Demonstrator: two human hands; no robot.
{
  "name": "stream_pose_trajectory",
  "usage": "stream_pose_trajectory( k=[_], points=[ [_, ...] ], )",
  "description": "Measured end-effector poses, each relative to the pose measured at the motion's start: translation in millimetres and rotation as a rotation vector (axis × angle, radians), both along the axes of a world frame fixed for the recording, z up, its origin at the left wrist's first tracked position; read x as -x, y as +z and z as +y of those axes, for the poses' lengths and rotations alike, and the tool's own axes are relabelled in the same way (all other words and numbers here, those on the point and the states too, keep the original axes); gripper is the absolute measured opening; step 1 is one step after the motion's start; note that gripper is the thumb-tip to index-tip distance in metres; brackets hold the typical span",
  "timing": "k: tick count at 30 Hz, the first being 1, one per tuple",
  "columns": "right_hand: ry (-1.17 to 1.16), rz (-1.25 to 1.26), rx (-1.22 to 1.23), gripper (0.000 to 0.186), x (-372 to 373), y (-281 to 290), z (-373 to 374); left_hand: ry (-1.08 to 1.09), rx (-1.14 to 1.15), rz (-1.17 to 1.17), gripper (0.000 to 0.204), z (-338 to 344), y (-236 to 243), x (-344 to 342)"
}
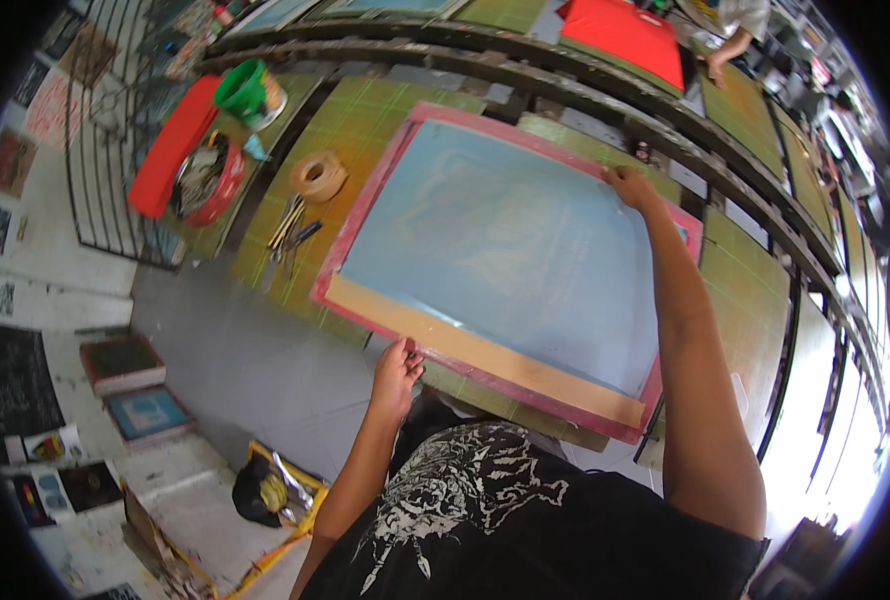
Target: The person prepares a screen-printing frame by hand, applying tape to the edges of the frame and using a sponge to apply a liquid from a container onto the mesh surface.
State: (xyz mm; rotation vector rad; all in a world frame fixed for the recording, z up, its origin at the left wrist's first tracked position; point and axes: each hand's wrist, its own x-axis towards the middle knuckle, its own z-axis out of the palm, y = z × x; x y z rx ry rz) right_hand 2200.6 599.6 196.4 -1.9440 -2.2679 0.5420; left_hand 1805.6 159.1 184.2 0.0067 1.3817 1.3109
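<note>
A large screen printing frame lies slanted across the board in front of me. It has blue mesh, reddish-pink rails and a strip of tan tape along its near side. My left hand is at the near rail, with bent fingers on its edge. Across the mesh reaches my right arm, and my right hand has its fingers closed over the far rail. Left of the frame, a roll of tan tape rests on the board beside a few slim tools, one with a dark blue handle.
Further left stand a green bucket, a red tub with stuff inside and a red panel. Dark rails run behind the frame. Another person's hand is near a red sheet. A yellow-edged crate stands lower left.
</note>
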Motion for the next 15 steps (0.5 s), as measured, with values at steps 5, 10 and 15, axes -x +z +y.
stream_pose_trajectory(
  k=[5, 10, 15],
  points=[
    [0.037, -0.116, -0.159, 0.070, 8.8, -28.6, 12.5, 0.081, 0.045, 0.027, 0.022, 11.4, -5.0, -9.3],
    [0.006, -0.043, -0.051, 0.090, 4.3, -29.6, 24.7, 0.127, -0.046, 0.149, 0.014, 12.3, 1.3, -19.2],
    [-0.008, -0.035, 0.048, 0.097, -1.0, -4.2, 20.6, 0.178, -0.160, 0.288, 0.013, 21.4, 36.3, -15.2]
  ],
)
